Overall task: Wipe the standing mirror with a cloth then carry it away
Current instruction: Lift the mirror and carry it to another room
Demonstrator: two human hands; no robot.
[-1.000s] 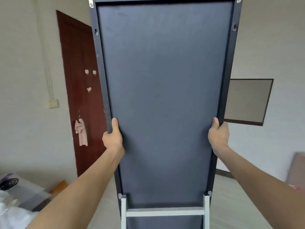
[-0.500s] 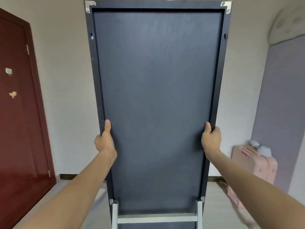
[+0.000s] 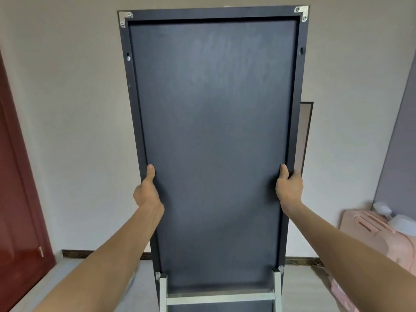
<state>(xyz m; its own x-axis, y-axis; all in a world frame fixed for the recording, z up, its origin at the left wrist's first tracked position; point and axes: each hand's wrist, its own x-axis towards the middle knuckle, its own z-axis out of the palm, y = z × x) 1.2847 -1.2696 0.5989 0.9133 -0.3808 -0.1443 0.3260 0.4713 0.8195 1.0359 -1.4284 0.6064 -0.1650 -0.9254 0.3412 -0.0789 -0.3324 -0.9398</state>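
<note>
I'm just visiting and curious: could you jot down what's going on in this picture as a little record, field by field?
Main object: tall mirror, its dark back panel facing the camera
Left hand: grips the left edge of the frame, thumb up along the back
Right hand: grips the right edge at about the same height
Stand: pale bars across the mirror's bottom
Corner brackets: metal, at the top corners
Left of view: red door
Right of view: pink suitcase on the floor
Behind: plain wall
Cloth: none in view
</note>
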